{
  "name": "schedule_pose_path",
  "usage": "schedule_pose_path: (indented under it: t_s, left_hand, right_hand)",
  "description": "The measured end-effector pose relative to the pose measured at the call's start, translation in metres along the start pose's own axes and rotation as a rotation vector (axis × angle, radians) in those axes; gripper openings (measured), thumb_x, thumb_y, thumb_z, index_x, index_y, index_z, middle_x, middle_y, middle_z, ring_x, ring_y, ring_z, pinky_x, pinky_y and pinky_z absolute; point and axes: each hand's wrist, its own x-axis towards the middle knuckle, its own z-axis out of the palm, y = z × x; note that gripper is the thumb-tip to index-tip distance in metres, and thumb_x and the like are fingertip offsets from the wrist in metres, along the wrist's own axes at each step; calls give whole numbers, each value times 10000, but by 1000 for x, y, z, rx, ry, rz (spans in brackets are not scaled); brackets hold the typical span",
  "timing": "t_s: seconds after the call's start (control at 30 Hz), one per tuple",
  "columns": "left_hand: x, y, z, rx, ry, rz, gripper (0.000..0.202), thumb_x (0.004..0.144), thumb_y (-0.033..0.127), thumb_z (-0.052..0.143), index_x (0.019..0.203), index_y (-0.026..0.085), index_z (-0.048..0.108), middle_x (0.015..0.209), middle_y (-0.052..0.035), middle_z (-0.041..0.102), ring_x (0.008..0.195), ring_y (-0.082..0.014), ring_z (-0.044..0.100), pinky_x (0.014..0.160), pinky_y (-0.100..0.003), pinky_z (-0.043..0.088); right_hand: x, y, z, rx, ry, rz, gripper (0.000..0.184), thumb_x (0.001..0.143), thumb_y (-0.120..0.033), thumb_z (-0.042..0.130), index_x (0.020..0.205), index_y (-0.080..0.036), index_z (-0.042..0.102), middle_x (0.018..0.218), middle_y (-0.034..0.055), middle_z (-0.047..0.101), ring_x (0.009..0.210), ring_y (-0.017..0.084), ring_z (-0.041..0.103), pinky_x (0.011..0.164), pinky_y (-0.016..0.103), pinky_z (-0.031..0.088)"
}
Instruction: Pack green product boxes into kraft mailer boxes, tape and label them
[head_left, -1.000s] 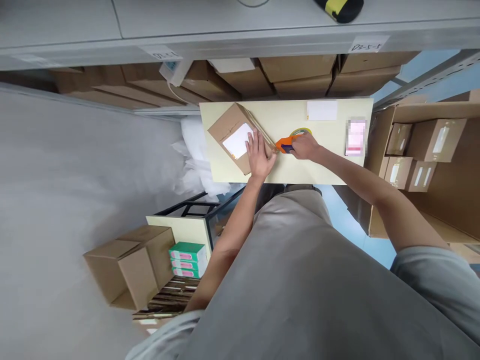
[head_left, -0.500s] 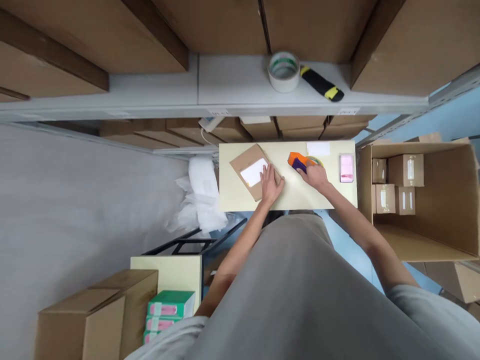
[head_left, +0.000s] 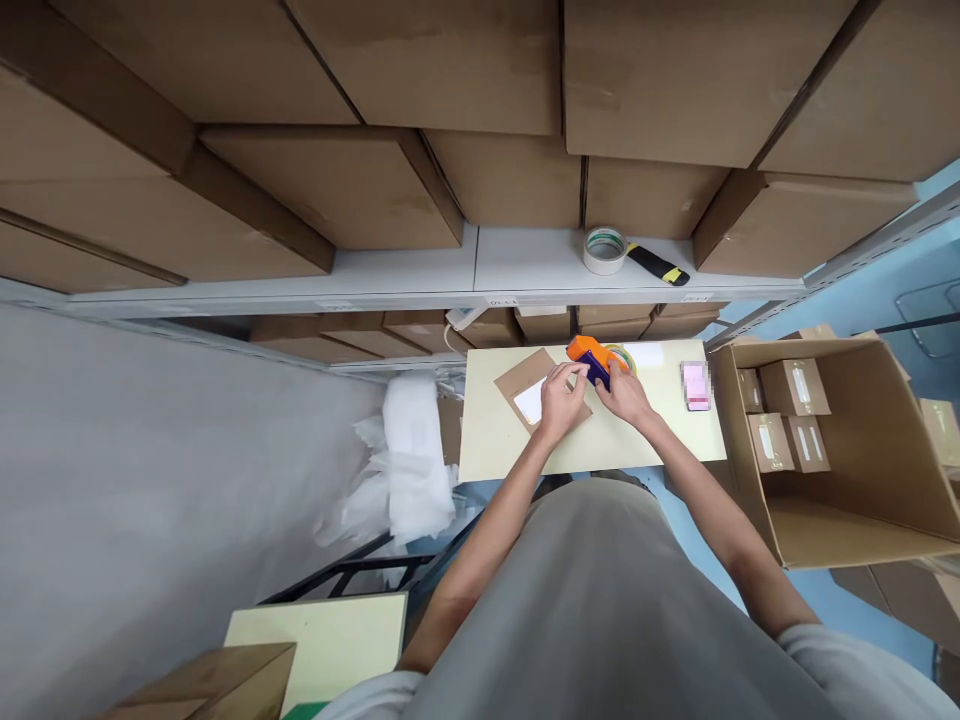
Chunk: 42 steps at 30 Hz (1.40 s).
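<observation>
In my right hand [head_left: 627,393] is an orange and purple tape dispenser [head_left: 589,350] with a roll of tape in it, held over the table. My left hand [head_left: 561,404] has its thumb and fingertips drawn together at the dispenser's front end; what they pinch is too small to make out. Beneath the left hand lies a flat cardboard box [head_left: 541,364], turned at an angle, bearing a white label [head_left: 528,401]. The hand hides part of both.
The pale table [head_left: 487,455] also carries a phone [head_left: 696,386]. A large open carton [head_left: 862,450] with several small boxes stands right. Above the far edge, a shelf [head_left: 525,262] holds cartons, a tape roll [head_left: 604,250] and a box cutter [head_left: 658,265]. White wrap [head_left: 416,460] stands left.
My left hand has lifted off the box and closed its fingertips by the tape dispenser. The right hand has brought the dispenser closer to the box. The head view has tilted up.
</observation>
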Motion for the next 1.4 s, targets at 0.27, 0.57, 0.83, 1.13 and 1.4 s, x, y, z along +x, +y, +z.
schedule_pose_path:
  t_s: [0.27,0.57,0.83,1.13,1.4]
  left_hand:
    - [-24,-21,-27,-18,-71,-188,327,1069,151,547,1135,266,846,1199,-53,891,1156,-247,846,1080,-420,661]
    - [-49,-46,-40,138,-164,-307,339,1126,247,504,1259,245,816,1372,-85,857,1357,-265,788,1254,-474,601]
    - [-94,-77,-16,331,-482,-239,482,1164,382,505,1562,190,696,1774,-144,581,1708,-301,491,1454,-525,379]
    - [-117,-76,-7,447,-631,-236,665,1108,409,576,1727,168,530,1929,-174,288,1836,-348,147,1488,-622,246]
    - [-114,-70,-10,449,-708,-255,729,1087,454,589,1757,179,504,1933,-153,288,1836,-375,137,1483,-647,237]
  right_hand:
    - [14,31,63,33,45,132,480,1046,-264,479,1465,-56,585,1313,281,770,1297,407,699,1302,632,433]
    - [-12,77,118,128,38,330,483,1072,-225,397,1475,-36,586,1465,301,695,1446,352,593,1376,655,324]
    - [-53,86,140,177,98,269,654,1133,-231,295,1731,-14,446,1783,291,489,1702,360,399,1446,625,234]
    - [-59,65,172,761,-218,143,762,1056,-236,411,1813,-152,428,1866,76,467,1768,230,393,1494,468,265]
    - [-18,69,168,663,-324,73,838,968,-185,565,1798,-149,451,1868,91,460,1745,279,442,1464,480,343]
